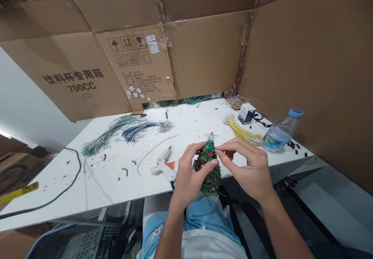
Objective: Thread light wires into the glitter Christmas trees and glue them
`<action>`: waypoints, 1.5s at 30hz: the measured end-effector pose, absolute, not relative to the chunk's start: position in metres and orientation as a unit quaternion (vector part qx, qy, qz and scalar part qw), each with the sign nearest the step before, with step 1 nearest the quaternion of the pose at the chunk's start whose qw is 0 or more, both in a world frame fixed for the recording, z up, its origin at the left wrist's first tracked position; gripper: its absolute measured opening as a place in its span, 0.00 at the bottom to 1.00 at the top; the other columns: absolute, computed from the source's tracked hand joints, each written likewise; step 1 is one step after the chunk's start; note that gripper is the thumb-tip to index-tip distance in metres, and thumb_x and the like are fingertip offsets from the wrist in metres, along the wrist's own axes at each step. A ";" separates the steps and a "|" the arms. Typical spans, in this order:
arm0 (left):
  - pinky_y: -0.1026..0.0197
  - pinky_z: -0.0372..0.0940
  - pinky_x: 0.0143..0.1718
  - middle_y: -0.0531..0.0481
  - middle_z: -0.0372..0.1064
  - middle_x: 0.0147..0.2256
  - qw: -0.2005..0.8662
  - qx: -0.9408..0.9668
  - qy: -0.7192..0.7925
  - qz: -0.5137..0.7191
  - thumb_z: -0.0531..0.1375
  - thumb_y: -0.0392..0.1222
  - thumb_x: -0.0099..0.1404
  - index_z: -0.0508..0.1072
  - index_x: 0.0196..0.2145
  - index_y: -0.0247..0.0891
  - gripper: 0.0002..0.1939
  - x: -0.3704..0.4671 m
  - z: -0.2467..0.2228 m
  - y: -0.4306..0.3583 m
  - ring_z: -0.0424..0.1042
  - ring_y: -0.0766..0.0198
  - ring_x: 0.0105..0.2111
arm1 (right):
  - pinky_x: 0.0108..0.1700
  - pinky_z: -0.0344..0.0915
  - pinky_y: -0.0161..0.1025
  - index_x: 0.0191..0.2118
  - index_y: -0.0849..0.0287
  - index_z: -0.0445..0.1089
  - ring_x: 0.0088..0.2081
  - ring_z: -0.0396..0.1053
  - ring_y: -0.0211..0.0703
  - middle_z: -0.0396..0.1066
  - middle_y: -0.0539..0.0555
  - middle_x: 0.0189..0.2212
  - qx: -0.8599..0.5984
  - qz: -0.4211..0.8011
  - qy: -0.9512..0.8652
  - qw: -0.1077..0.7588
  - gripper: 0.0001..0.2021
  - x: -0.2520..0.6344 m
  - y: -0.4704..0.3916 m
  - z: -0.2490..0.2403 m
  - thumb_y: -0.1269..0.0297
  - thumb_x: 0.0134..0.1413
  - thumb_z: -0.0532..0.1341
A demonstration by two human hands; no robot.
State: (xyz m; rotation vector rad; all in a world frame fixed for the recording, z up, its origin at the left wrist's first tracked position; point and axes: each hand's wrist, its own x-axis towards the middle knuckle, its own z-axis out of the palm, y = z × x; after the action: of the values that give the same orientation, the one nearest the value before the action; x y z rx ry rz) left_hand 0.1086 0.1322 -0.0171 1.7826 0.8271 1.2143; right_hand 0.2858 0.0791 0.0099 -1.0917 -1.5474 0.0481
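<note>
A small green artificial Christmas tree with red garland and a clear star on top stands upright just above my lap, at the table's front edge. My left hand is wrapped round its left side, thumb across the front. Near the upper right of the tree, my right hand has thumb and index finger pinched together against the branches. Whatever lies between those fingertips is too small to make out. Left of the tree, a white hot glue gun with an orange trigger lies on the table.
On the white table lie green wires, blue wires and yellow wires. A water bottle and a small box stand at right. Cardboard walls the back. A black cable crosses the left side.
</note>
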 end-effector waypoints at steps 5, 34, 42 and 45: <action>0.54 0.71 0.57 0.48 0.81 0.50 0.366 0.717 0.337 0.489 0.73 0.45 0.70 0.78 0.58 0.46 0.20 0.107 -0.014 0.129 0.79 0.55 0.51 | 0.36 0.72 0.39 0.43 0.55 0.81 0.31 0.74 0.38 0.82 0.50 0.35 -0.463 -0.003 -0.670 0.580 0.07 0.284 0.079 0.009 0.75 0.68 0.68; 0.53 0.71 0.52 0.44 0.78 0.52 0.120 0.821 0.318 0.459 0.65 0.41 0.79 0.70 0.62 0.43 0.18 0.103 0.008 0.115 0.76 0.54 0.50 | 0.40 0.79 0.39 0.43 0.53 0.78 0.35 0.80 0.41 0.83 0.51 0.36 -0.470 -0.021 -0.656 0.590 0.09 0.278 0.080 0.003 0.76 0.69 0.66; 0.53 0.71 0.51 0.44 0.78 0.51 0.108 0.815 0.320 0.471 0.65 0.42 0.79 0.71 0.61 0.42 0.17 0.106 0.006 0.117 0.76 0.54 0.49 | 0.39 0.79 0.36 0.41 0.54 0.79 0.34 0.80 0.39 0.83 0.50 0.34 -0.492 0.017 -0.622 0.608 0.07 0.273 0.082 0.002 0.74 0.69 0.66; 0.53 0.71 0.50 0.44 0.79 0.51 0.114 0.810 0.325 0.475 0.66 0.42 0.79 0.71 0.61 0.43 0.17 0.106 0.002 0.120 0.77 0.54 0.50 | 0.39 0.80 0.36 0.41 0.54 0.80 0.34 0.80 0.39 0.83 0.51 0.35 -0.499 0.057 -0.607 0.616 0.07 0.271 0.083 0.002 0.73 0.69 0.66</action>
State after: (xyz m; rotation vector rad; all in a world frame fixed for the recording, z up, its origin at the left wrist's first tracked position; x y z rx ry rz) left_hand 0.1062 0.1200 0.0016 2.3753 0.9531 1.3933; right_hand 0.2715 0.0828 0.0019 -1.1489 -1.3983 0.1317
